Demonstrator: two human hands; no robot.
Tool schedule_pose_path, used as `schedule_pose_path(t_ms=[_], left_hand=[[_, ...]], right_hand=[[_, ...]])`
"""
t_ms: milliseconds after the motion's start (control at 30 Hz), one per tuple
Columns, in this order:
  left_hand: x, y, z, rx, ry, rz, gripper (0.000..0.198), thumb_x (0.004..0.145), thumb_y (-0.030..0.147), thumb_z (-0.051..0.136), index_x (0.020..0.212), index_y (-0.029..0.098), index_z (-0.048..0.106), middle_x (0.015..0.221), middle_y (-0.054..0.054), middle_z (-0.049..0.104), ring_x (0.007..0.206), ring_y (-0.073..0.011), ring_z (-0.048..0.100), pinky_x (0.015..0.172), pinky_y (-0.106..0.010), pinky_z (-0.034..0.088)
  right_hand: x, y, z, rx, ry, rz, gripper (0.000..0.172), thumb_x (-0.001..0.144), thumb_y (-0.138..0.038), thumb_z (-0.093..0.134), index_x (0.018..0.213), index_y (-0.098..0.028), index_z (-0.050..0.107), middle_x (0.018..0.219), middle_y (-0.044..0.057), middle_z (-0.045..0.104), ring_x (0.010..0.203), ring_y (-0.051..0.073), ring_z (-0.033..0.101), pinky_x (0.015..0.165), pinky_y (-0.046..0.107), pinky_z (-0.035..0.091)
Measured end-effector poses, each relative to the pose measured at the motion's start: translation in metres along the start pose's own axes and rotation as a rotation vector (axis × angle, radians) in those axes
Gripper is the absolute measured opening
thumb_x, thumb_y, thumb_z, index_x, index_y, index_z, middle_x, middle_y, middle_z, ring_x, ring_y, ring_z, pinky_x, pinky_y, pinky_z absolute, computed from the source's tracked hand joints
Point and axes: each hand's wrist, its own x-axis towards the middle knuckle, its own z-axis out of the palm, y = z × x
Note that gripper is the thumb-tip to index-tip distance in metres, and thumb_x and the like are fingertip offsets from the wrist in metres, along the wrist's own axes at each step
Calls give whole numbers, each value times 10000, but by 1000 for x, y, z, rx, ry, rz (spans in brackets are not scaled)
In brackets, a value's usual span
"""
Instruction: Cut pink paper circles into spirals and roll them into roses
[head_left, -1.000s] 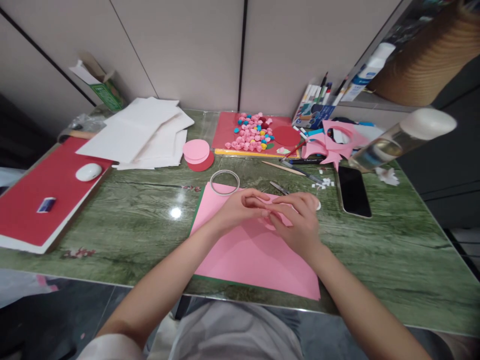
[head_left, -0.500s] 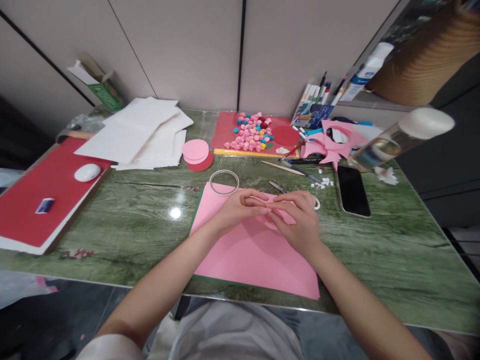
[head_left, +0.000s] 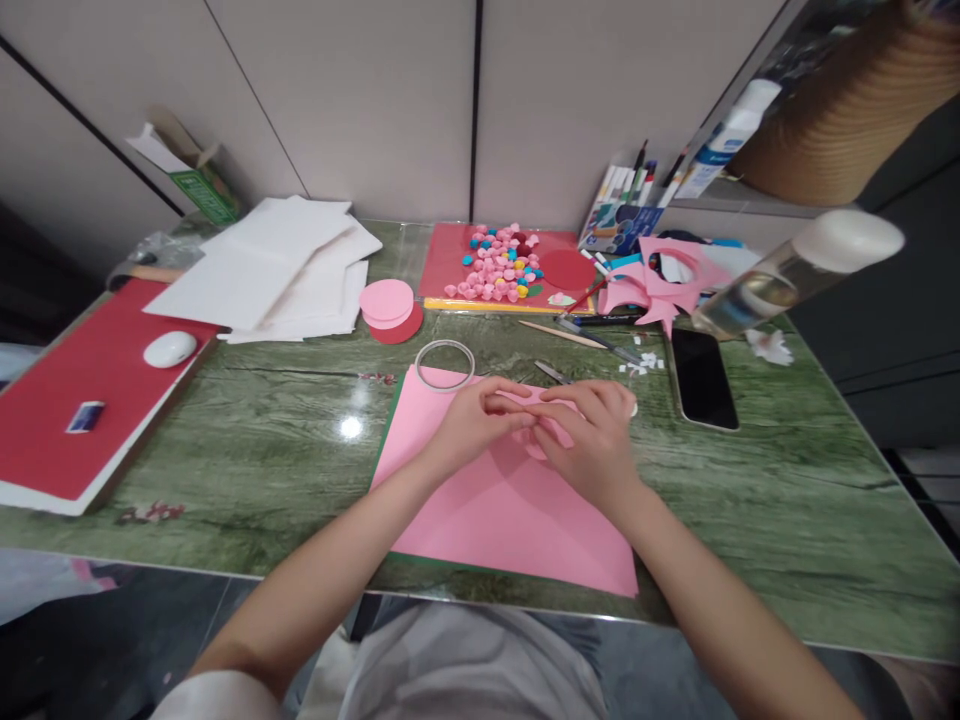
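Observation:
My left hand [head_left: 486, 424] and my right hand [head_left: 596, 440] meet fingertip to fingertip above the pink sheets [head_left: 517, 530]. Between them they pinch a piece of pink paper [head_left: 553, 434], part of which hangs in a curve below the fingers. Its exact shape is mostly covered by my fingers. The pink sheets lie on a green sheet that shows along the left edge. A roll of tape [head_left: 445, 366] rests on their upper left corner. Just behind my right hand, scissors [head_left: 553, 373] are partly hidden.
Small coiled paper flowers [head_left: 501, 270] lie on a red pack at the back. Paper circles [head_left: 387, 303], white sheets [head_left: 277, 260] and a red board [head_left: 90, 350] are to the left. A phone [head_left: 703, 378], pink offcuts [head_left: 671, 285] and a clear bottle [head_left: 765, 280] stand or lie right.
My hands keep nearly the same pose, with the fingertips shifted slightly on the pink paper. The whole view has moved a little.

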Motion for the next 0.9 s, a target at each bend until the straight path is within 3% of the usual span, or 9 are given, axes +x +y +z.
schedule_pose_path(t_ms=[367, 600, 900], left_hand=[[-1, 0, -2, -99, -48, -28, 294, 656, 203, 691, 921, 154, 575, 741, -28, 681, 715, -138, 636, 668, -242, 463], [2, -1, -8, -266, -179, -96, 363, 619, 200, 725, 947, 151, 579, 778, -29, 685, 733, -136, 639, 730, -273, 452], [1, -1, -5, -272, -89, -97, 336, 596, 165, 736, 895, 148, 583, 717, -9, 694, 652, -117, 637, 676, -249, 455]], right_hand=[[1, 0, -1, 101, 8, 59, 74, 730, -229, 638, 794, -265, 641, 844, -1, 650, 858, 192, 510, 783, 387, 327], [4, -1, -5, 232, -26, 85, 102, 734, -217, 638, 829, -250, 653, 859, 16, 627, 851, 177, 520, 771, 355, 390], [-1, -3, -2, 40, 91, -31, 142, 712, -221, 658, 840, -271, 624, 829, -6, 658, 831, 182, 525, 786, 380, 343]])
